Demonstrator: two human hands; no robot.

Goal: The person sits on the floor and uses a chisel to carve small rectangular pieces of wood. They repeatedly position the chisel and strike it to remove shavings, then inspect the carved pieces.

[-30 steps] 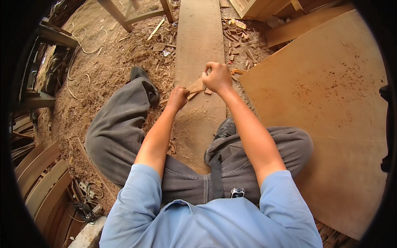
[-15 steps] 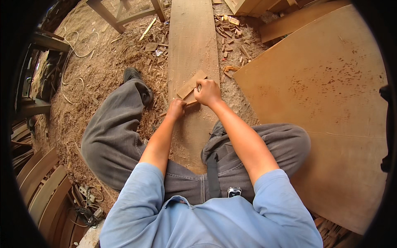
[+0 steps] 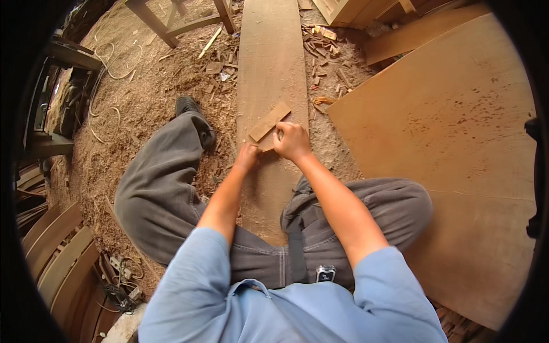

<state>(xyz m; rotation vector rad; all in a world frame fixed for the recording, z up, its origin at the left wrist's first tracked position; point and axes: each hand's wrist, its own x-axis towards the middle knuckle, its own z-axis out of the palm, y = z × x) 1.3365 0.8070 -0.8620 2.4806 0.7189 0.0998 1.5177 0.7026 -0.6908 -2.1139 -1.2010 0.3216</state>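
Note:
A long wooden plank (image 3: pixel 271 63) runs away from me between my legs. On it a small flat wood piece (image 3: pixel 270 122) lies at a slant. Just nearer to me, part of a second wood piece (image 3: pixel 266 144) shows between my hands. My left hand (image 3: pixel 248 155) is closed at the left end of this second piece, fingertips mostly hidden. Over its right part, my right hand (image 3: pixel 293 142) is curled into a fist, thumb side up; whatever its fingers grip is hidden beneath them.
A large brown board (image 3: pixel 423 143) lies to my right. Wood scraps (image 3: pixel 323 48) and shavings cover the floor beside the plank. At the far left stands a wooden frame with legs (image 3: pixel 197 31); a pale cord (image 3: pixel 94 123) curls over the floor. Curved slats (image 3: pixel 66 268) are stacked at near left.
My right hand has come slightly nearer to me, away from the slanted wood piece. The left hand stays at nearly the same spot. The whole view has shifted a little.

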